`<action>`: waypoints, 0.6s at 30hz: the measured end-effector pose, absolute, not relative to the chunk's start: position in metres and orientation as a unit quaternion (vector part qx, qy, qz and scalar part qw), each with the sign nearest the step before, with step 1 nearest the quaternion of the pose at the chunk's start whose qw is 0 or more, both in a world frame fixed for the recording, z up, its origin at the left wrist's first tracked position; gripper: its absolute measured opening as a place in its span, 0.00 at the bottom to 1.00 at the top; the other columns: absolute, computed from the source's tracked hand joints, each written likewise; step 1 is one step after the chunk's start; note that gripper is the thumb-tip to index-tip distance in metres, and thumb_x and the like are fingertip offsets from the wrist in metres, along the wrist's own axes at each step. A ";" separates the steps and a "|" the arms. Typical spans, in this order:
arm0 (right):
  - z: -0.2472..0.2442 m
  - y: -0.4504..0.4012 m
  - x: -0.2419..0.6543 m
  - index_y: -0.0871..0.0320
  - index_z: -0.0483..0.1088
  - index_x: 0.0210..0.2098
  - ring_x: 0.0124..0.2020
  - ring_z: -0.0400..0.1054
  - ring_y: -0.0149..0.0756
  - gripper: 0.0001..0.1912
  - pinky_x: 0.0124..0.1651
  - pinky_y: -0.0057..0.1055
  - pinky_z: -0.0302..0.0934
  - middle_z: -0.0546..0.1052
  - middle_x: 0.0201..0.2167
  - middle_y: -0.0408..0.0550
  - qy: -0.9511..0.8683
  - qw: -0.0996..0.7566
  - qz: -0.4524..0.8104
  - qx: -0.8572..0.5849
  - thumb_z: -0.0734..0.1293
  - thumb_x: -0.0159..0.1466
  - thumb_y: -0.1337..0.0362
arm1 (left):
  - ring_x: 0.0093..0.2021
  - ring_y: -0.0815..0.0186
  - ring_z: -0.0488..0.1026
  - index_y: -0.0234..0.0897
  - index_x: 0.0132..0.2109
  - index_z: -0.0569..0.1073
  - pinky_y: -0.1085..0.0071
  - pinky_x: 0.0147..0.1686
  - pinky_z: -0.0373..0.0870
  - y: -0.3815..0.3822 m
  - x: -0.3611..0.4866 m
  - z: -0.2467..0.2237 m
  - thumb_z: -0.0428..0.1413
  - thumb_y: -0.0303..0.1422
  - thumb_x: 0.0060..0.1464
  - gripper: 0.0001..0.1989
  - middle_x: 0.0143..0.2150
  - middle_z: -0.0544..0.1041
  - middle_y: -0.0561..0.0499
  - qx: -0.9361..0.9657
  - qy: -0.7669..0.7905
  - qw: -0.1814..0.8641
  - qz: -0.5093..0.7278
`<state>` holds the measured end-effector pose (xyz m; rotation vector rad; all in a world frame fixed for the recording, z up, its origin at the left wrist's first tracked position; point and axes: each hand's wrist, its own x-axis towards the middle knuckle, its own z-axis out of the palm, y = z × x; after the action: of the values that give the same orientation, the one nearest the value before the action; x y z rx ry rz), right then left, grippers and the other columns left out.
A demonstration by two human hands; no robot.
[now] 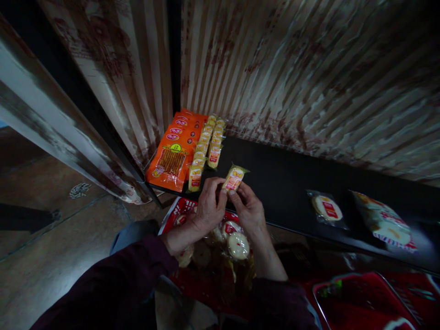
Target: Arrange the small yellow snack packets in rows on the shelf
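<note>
Between the fingertips of both hands is a small wrapped snack cake (234, 178), yellow with a red and white label. My left hand (210, 204) pinches its left side, and my right hand (248, 206) grips its lower right. Both hands are over the front edge of a black shelf (271, 169). Just to the left, two rows of similar wrapped cakes (195, 176) lie overlapping on the shelf. Orange snack packets (172, 153) overlap beside them at the left end. Under my forearms, a red basket (170, 211) holds round wrapped pastries (238, 245), partly hidden.
Farther right on the shelf lie a round wrapped pastry (326, 208) and a larger pale snack bag (385, 220). Another red basket (360, 298) stands at the lower right. Patterned curtains (275, 68) hang behind the shelf, with a dark post (174, 55) at its left corner.
</note>
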<state>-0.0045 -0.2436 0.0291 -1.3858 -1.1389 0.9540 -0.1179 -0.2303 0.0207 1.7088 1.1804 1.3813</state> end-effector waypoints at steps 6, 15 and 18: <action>0.020 -0.228 -0.007 0.58 0.70 0.48 0.45 0.72 0.41 0.21 0.53 0.41 0.64 0.78 0.44 0.51 -0.463 0.539 0.407 -0.574 0.68 0.57 0.56 | 0.54 0.61 0.65 0.35 0.52 0.64 0.62 0.54 0.67 -0.230 -0.123 0.016 0.46 0.21 0.54 0.19 0.52 0.68 0.42 0.679 0.429 0.278 0.526; 0.015 -0.210 -0.011 0.59 0.71 0.48 0.43 0.73 0.41 0.21 0.50 0.40 0.65 0.79 0.42 0.52 -0.487 0.517 0.370 -0.599 0.65 0.57 0.57 | 0.65 0.58 0.56 0.33 0.59 0.62 0.53 0.65 0.57 -0.234 -0.125 0.005 0.44 0.19 0.52 0.27 0.63 0.60 0.39 0.723 0.443 0.258 0.463; 0.010 -0.203 -0.011 0.58 0.71 0.47 0.41 0.73 0.40 0.20 0.49 0.39 0.65 0.79 0.42 0.52 -0.510 0.499 0.350 -0.607 0.64 0.58 0.58 | 0.68 0.57 0.50 0.34 0.63 0.58 0.52 0.66 0.53 -0.233 -0.124 0.001 0.44 0.19 0.51 0.31 0.67 0.55 0.40 0.722 0.442 0.267 0.461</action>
<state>-0.0108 -0.2034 0.0096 -1.4696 -1.2344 0.8459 -0.1238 -0.2334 0.0007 1.9472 1.1920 1.2446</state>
